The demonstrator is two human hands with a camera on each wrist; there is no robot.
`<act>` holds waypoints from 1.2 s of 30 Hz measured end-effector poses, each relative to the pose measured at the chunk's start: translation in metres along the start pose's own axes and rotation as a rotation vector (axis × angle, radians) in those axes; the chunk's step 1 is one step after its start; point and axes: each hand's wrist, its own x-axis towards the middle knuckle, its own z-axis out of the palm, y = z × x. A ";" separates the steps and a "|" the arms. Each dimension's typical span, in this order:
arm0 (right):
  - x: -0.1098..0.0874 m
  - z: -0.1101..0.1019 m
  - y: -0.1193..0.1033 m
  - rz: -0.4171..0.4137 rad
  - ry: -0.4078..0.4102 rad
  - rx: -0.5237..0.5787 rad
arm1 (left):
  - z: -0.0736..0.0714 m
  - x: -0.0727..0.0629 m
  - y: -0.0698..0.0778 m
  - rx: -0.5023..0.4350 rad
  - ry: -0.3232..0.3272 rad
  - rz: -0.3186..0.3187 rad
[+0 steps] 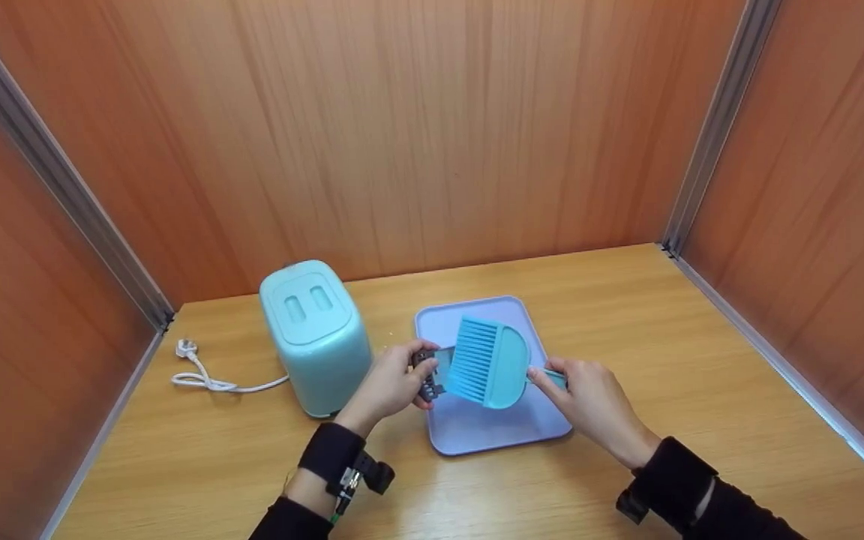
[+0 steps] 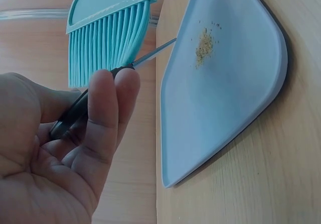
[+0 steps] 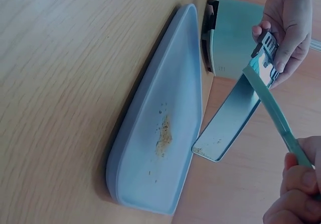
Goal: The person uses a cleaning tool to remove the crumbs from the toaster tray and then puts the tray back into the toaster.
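Fingers (image 2: 103, 113) of the left hand (image 1: 393, 380) were curled, thumb against them, pinching the dark slotted end of a narrow metal tray (image 3: 228, 118). That metal tray was held above the purple tray (image 1: 488, 441), its far end slanting down toward it, with a few specks of crumb lying near that lower end. The right hand (image 1: 589, 394) had its fingers closed round the handle of a turquoise brush (image 1: 509, 367), the bristles pointing toward the left hand and overlapping the metal tray in the head view; whether their tips touched the metal could not be made out. A small brown heap of crumbs (image 2: 204, 47) lay on the purple tray, with loose bits scattered round it. The purple tray rested flat on the wooden table (image 1: 702, 337). To the left of it stood a pale turquoise toaster (image 1: 319, 349), upright, with two slot-shaped recesses on top. Its white cord (image 1: 252, 388) ran out leftward over the tabletop in a loop and ended in a plug (image 1: 186, 347). Wood-patterned panels (image 1: 462, 142) enclosed the back and both sides.
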 end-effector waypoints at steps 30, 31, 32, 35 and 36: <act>0.001 -0.023 0.028 -0.104 0.104 -0.281 | -0.004 0.000 0.000 0.039 0.009 0.024; 0.001 -0.025 0.029 -0.101 0.104 -0.284 | -0.004 0.000 0.000 0.038 0.009 0.023; 0.000 -0.026 0.030 -0.101 0.109 -0.289 | -0.004 0.000 0.000 0.037 0.009 0.021; 0.001 -0.031 0.032 -0.106 0.143 -0.294 | -0.005 -0.001 0.000 0.036 0.011 0.018; 0.001 -0.033 0.032 -0.109 0.155 -0.286 | -0.005 -0.001 0.000 0.036 0.011 0.017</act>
